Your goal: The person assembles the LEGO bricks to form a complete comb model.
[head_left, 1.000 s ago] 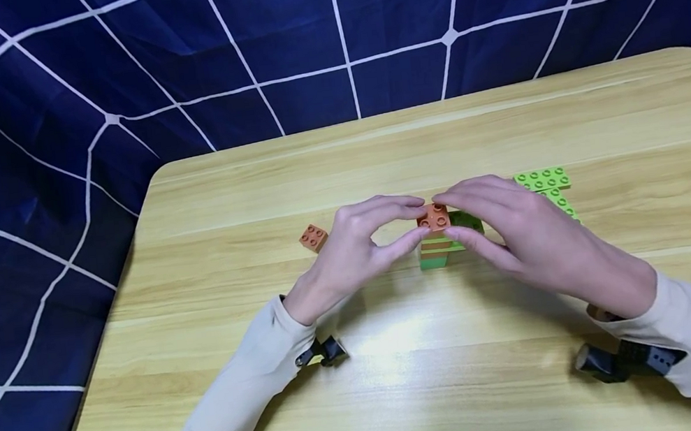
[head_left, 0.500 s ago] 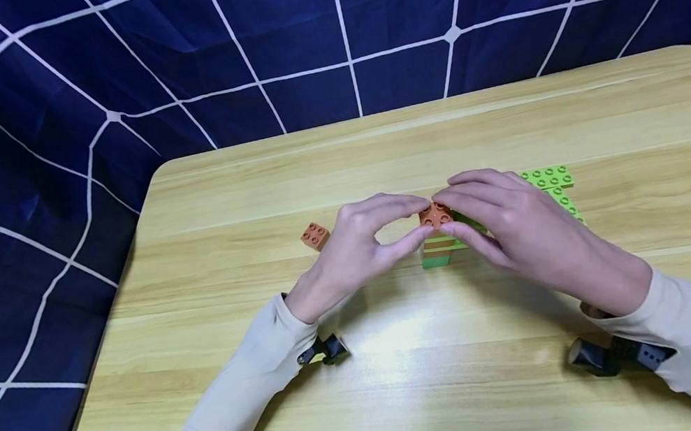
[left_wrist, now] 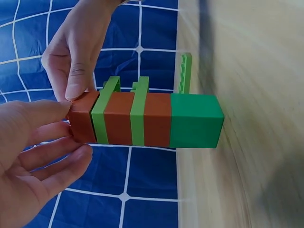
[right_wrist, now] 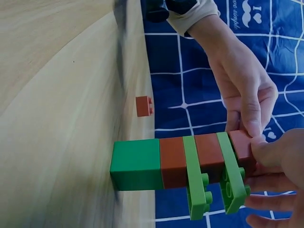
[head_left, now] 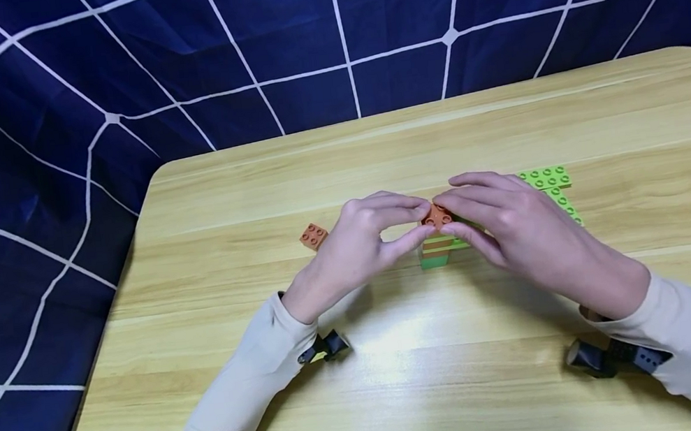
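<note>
A tower of toy building bricks stands on the table: a dark green block point(left_wrist: 197, 121) at its foot, then reddish-brown bricks point(right_wrist: 173, 162) alternating with light green plates point(left_wrist: 138, 114) that jut out to the right. Topmost is a reddish-brown brick point(head_left: 437, 216) with studs. My left hand point(head_left: 363, 238) pinches this top brick from the left with thumb and fingertips. From the right, my right hand point(head_left: 521, 235) pinches the same brick, thumb in front and fingers behind. In the right wrist view a narrow gap shows between the brick point(right_wrist: 242, 146) and the plate below it.
A loose reddish-brown brick point(head_left: 312, 236) lies left of my left hand. Light green studded plates point(head_left: 546, 178) lie behind my right hand, partly hidden by it. A dark blue cloth point(head_left: 301, 37) with white lines hangs beyond the wooden table point(head_left: 253, 183).
The top brick has turned slightly and shifted a little to the right on the tower. Both hands stay on it, and the right hand's fingers have spread somewhat.
</note>
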A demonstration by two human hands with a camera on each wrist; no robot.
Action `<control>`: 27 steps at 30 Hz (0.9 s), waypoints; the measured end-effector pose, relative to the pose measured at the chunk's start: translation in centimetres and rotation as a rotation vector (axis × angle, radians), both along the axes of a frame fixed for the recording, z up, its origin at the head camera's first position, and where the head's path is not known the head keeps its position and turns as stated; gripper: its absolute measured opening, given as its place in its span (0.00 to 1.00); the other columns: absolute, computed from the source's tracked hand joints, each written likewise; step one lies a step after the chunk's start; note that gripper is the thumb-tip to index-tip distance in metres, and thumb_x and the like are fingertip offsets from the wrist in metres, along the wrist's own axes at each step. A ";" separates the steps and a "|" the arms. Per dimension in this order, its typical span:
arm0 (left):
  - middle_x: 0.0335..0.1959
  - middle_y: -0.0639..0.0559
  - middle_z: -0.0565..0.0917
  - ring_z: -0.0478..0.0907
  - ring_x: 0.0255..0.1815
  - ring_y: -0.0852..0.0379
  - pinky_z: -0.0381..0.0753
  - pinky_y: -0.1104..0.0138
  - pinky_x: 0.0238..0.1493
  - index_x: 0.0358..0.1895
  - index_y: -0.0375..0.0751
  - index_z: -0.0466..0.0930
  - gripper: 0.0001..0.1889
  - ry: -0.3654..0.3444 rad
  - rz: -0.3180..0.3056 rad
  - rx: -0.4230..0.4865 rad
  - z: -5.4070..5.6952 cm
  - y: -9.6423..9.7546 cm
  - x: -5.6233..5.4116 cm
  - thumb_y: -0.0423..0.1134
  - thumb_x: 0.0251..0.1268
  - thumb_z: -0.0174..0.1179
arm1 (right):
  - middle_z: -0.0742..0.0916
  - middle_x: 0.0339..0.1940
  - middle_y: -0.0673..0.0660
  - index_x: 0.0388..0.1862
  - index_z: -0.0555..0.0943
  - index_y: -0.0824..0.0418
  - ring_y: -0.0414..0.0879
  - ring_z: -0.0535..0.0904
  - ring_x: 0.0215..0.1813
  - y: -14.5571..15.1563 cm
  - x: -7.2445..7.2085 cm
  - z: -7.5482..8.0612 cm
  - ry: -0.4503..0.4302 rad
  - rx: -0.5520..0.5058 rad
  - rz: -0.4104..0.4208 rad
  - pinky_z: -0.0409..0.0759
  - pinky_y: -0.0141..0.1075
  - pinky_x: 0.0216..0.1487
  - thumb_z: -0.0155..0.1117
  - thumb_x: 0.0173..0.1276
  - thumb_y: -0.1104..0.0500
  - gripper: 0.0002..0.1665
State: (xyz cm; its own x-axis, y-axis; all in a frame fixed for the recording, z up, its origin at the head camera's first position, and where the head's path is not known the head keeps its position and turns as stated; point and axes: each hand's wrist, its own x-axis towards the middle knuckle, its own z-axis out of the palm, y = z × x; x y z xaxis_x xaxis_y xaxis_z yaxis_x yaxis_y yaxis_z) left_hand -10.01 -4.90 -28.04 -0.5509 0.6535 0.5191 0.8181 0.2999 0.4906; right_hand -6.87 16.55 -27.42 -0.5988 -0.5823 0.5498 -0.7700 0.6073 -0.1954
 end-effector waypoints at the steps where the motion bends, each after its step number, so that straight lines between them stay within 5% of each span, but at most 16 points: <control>1: 0.43 0.42 0.87 0.84 0.48 0.51 0.76 0.77 0.56 0.43 0.32 0.86 0.10 -0.003 -0.001 -0.004 0.0 0.0 0.0 0.35 0.63 0.65 | 0.88 0.44 0.61 0.48 0.83 0.68 0.62 0.78 0.53 0.0 0.0 0.0 0.001 0.000 -0.001 0.77 0.59 0.54 0.37 0.78 0.40 0.37; 27: 0.44 0.42 0.86 0.83 0.49 0.52 0.77 0.76 0.54 0.43 0.33 0.86 0.11 -0.088 -0.012 -0.022 0.2 -0.1 -0.4 0.37 0.62 0.66 | 0.87 0.41 0.65 0.44 0.84 0.71 0.60 0.81 0.50 0.1 -0.6 0.0 -0.061 -0.057 0.015 0.81 0.56 0.50 0.40 0.75 0.37 0.40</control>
State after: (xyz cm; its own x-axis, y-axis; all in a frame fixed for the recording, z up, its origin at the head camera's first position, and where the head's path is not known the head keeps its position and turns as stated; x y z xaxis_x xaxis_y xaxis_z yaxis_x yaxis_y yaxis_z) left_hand -10.38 -5.00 -27.84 -0.5860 0.6709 0.4543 0.7757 0.3023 0.5540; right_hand -7.49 16.64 -27.45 -0.6238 -0.5602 0.5450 -0.7645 0.5823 -0.2764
